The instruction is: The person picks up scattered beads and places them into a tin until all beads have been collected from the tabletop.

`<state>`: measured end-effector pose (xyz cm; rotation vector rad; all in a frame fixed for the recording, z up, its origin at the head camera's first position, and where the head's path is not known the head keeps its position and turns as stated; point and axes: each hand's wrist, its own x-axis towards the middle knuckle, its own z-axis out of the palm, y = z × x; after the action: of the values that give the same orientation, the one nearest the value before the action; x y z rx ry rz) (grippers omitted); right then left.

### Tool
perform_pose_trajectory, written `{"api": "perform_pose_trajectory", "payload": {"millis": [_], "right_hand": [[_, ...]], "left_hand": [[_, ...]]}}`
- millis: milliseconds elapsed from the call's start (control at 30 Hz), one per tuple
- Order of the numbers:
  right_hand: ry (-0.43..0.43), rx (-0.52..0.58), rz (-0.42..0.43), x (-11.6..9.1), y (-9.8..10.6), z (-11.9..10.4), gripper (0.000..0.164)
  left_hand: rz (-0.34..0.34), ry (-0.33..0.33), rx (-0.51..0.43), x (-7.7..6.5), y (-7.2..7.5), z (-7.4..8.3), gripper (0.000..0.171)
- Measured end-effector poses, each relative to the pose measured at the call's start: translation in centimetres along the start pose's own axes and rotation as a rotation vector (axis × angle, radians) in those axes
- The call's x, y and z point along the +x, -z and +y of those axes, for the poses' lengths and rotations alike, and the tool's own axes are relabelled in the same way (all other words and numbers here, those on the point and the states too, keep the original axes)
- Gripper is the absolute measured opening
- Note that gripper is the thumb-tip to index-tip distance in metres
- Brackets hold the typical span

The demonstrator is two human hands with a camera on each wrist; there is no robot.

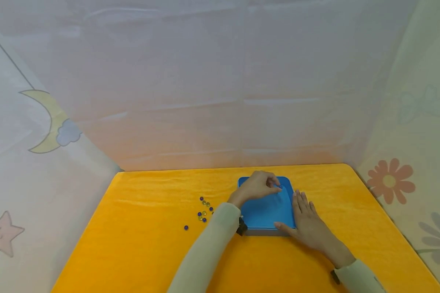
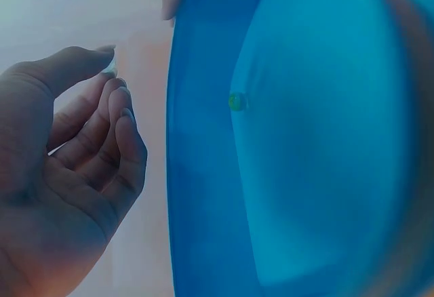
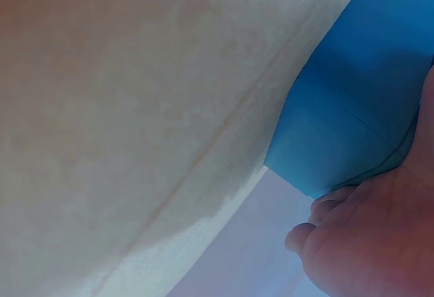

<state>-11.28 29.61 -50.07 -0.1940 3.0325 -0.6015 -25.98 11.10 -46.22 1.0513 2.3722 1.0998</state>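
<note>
A shallow blue box (image 1: 265, 211) stands on the yellow cloth. Over its far part hovers my left hand (image 1: 256, 187), thumb and fingertips together. In the left wrist view they pinch a small pale, glassy marble (image 2: 110, 66), mostly hidden. A yellow-green marble (image 2: 236, 102) lies inside the box by the edge of its floor. My right hand (image 1: 311, 228) rests against the box's right side, fingers extended along the wall and thumb at the front rim. In the right wrist view, that hand (image 3: 373, 236) touches the box's outer wall (image 3: 352, 121).
Several dark blue and yellowish marbles (image 1: 204, 213) lie loose on the cloth left of the box. One blue marble (image 1: 186, 228) sits apart, nearer the front. A pale sleeve (image 3: 169, 127) fills much of the right wrist view. Printed curtains (image 1: 205, 101) surround the table.
</note>
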Motion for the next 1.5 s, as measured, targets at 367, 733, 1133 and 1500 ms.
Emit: {"api": "perform_pose_trajectory", "payload": {"millis": [367,733,1133,1500], "right_hand": [[-0.002,-0.001,0.003,0.1,-0.1,0.4,0.119],[0.002,0.004,0.009,0.0,-0.1,0.4,0.119],[-0.012,0.017,-0.001,-0.1,-0.1,0.2,0.12],[-0.014,0.011,0.012,0.0,-0.3,0.2,0.12]], "left_hand": [[-0.001,-0.005,0.019,0.9,-0.6,0.3,0.016],[-0.006,-0.05,0.097,1.3,-0.5,1.1,0.018],[-0.007,-0.045,0.094,1.6,-0.5,0.4,0.02],[0.013,0.019,0.059,2.4,-0.7,-0.9,0.022]]}}
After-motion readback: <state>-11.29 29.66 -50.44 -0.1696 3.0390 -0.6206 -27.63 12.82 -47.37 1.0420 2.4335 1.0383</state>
